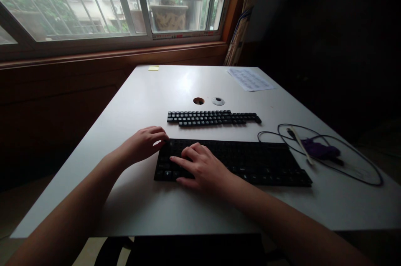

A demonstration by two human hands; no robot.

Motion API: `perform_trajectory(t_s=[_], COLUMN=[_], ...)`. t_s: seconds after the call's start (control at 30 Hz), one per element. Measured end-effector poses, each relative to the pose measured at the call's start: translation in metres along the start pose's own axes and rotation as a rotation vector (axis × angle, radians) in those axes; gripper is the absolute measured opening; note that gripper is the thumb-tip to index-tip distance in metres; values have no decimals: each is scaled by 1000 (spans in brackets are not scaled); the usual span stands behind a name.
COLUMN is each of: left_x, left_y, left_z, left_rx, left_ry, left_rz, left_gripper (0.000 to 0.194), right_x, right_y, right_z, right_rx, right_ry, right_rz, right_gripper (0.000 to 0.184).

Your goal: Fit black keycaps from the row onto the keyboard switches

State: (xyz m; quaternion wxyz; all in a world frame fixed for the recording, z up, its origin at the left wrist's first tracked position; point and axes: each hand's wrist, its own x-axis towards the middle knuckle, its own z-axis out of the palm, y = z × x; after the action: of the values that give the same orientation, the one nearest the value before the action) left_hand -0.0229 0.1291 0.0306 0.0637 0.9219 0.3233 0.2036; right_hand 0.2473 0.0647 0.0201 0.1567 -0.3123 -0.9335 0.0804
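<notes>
"Fingers (184, 163) first: what do we log for the left hand (145, 141)?"

"Bent and drawn narrow, tips at the far left corner of the keyboard (257, 163). We cannot tell whether they pinch anything; that corner is too dark."

"And the right hand (203, 168)?"

"Palm down over the left part of the keyboard, fingers loosely spread, index reaching furthest left, thumb by the near edge. We cannot tell whether they press on it."

"Keyboard position?"

"On the white bench (140, 99), lengthwise before us. We make out keys along its near row; the middle is too dark to read."

"Next outward?"

"Just beyond it, black keycaps (206, 118) packed in rows. Past those, a round hole (198, 101) and a pale ring (218, 101) side by side."

"To the right we note a looped cable (381, 181), a purple item (319, 150) and a light-coloured stick (301, 146)."

"Far edge: yellow note (153, 68) left, printed sheets (250, 79) right. Behind, a barred window (94, 3)."
</notes>
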Motion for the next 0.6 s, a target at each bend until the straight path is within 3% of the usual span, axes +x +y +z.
perform_trajectory(t_s=[0.6], left_x=[0], left_y=[-3], left_z=[0], left_rx=[-3], left_ry=[-14], left_rz=[25], left_gripper=[13], right_x=[1], right_y=[-1], right_z=[-2], right_rx=[-3], right_ry=[1], right_rz=[3], right_gripper=[59])
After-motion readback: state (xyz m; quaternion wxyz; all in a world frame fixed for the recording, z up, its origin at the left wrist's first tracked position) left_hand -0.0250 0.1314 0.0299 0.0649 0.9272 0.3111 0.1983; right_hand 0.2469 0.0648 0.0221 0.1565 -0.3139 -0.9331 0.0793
